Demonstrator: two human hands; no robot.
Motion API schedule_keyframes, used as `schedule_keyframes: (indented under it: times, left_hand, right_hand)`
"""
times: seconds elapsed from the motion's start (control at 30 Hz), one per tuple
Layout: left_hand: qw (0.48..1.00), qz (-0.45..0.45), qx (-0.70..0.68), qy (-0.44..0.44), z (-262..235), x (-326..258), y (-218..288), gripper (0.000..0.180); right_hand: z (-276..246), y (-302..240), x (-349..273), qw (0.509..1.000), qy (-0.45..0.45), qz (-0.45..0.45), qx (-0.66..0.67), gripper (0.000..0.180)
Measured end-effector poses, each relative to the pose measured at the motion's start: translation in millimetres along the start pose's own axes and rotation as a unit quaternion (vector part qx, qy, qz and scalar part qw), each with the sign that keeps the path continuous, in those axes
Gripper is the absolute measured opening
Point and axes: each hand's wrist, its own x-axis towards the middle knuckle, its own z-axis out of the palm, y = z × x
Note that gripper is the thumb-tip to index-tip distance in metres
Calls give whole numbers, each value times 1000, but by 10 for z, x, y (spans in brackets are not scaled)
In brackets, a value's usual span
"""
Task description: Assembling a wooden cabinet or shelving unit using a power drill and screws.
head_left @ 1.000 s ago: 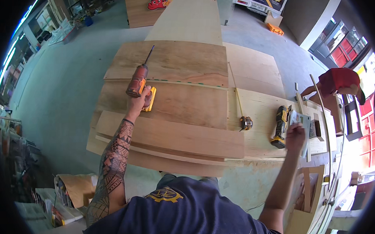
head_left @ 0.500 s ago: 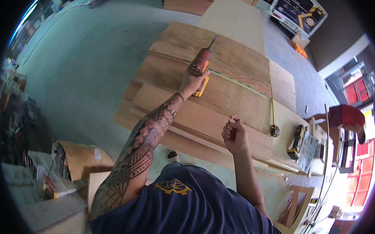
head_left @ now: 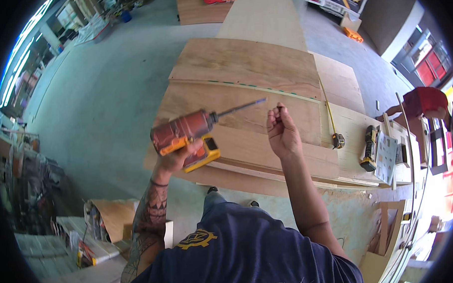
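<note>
My left hand [head_left: 174, 158] grips a red and yellow cordless drill [head_left: 189, 135] by its handle, held level above stacked plywood sheets [head_left: 244, 66]. Its long bit [head_left: 240, 108] points right toward my right hand [head_left: 282, 132]. That hand is raised just past the bit's tip, fingers pinched on a small dark screw [head_left: 278, 108]. Both hands hover over the sheets without touching them.
A yellow tape measure [head_left: 337, 140] lies extended along the sheets' right side. A second yellow and black power tool [head_left: 370, 147] and a paper sheet [head_left: 386, 157] lie further right. A red stool [head_left: 424, 100] stands at the right. Boxes and clutter [head_left: 97, 231] sit on the floor at lower left.
The left hand has lifted the drill off the sheets and pulled it nearer, turned level. The right hand came from the right-side tools to the drill's bit tip.
</note>
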Motion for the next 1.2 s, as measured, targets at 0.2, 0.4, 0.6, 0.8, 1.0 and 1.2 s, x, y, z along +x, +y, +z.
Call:
schedule_keyframes:
  times: [0.2,0.4,0.6,0.8,1.0,1.2]
  left_hand:
    - [999,28,36,-14,-517,36,-75,27]
    - [996,75,42,-23,-1140,209,-176,22]
    - [995,73,19,-63,-1532,353,-273,23]
    - [996,35,3,-78,-1586,358,-437,25]
    - [995,17,-12,-99,-1502,371,-543,23]
    - [995,60,-4,-80,-1386,701,-922,21]
  right_hand:
    - [518,634,137,998,58,-9,12,18]
    - [785,1233,290,997,56,-26,57,19]
    - [893,1522,354,996,61,-57,41,19]
    - [915,1530,279,992,82,-84,-38,18]
    - [832,1522,206,984,117,-103,-90,16]
    - [654,1463,388,984,118,-32,-129,28]
